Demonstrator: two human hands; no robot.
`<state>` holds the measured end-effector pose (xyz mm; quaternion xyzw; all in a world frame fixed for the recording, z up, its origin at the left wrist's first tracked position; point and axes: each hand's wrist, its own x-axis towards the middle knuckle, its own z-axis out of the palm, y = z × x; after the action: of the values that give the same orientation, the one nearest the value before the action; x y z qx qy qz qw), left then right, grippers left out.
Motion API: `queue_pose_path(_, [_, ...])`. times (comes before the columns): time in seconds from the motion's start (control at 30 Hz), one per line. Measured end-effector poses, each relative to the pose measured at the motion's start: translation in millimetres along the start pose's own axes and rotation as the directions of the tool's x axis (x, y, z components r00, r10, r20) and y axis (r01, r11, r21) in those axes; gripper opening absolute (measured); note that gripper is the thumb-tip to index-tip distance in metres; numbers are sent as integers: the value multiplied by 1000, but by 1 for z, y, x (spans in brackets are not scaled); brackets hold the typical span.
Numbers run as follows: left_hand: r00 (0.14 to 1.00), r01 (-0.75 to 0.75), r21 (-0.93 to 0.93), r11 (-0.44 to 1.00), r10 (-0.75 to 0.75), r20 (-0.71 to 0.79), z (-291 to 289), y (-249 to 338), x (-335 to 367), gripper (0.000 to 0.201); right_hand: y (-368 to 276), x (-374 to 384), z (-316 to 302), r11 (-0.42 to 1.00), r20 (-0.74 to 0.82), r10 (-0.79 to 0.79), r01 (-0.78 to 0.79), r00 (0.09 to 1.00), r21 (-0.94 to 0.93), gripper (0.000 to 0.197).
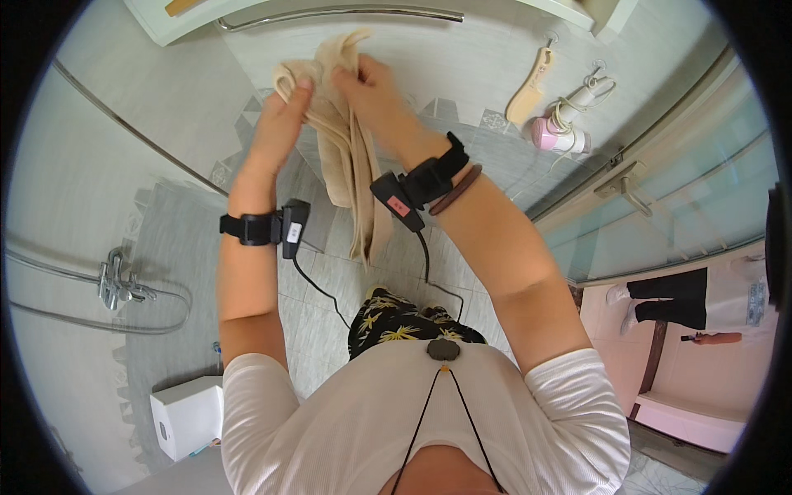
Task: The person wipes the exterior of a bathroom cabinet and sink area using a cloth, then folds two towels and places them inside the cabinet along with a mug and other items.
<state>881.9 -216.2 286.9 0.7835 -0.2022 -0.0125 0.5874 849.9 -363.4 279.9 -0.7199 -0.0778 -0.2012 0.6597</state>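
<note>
A beige towel hangs down in folds between my two raised hands, below a metal towel rail on the wall. My left hand is closed on its upper left part, with the thumb on top of the cloth. Gripping the upper right part is my right hand, its fingers bent around the fabric and partly hidden by it. The towel's lower end dangles free above the floor. Each wrist wears a black strap with a small cabled box.
The metal towel rail runs along the far wall. A wooden comb and a pink-and-white hair dryer hang at right. A glass door with a handle stands beyond. Shower tap at left; another person outside the door.
</note>
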Motion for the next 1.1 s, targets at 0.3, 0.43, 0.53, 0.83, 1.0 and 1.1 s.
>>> queue_pose_path(0.3, [940, 50, -538, 841, -222, -261, -70, -57, -23, 38, 64, -112, -219, 919, -588, 262, -12, 765, 394, 26])
queue_pose_path(0.43, [912, 45, -270, 962, -150, -382, -106, -90, -29, 35, 17, -164, -259, 965, -553, -53, -101, 831, -244, 24])
queue_pose_path(0.53, [906, -73, -253, 965, -42, -421, -102, -97, -23, 33, 8, -199, -310, 974, -679, -9, -148, 734, -173, 23])
queue_pose_path(0.83, [884, -262, -142, 955, 178, -432, -89, -91, 0, 26, -24, -210, -336, 979, -743, 32, 130, 669, 160, 25])
queue_pose_path(1.0, [913, -81, -287, 954, -45, -405, -74, -99, 5, 33, -6, -217, -359, 993, -710, 25, 64, 704, 99, 19])
queue_pose_path(1.1, [894, -32, -203, 979, -64, -444, -81, -106, -2, 36, 1, -225, -341, 992, -756, 32, 71, 654, 103, 17])
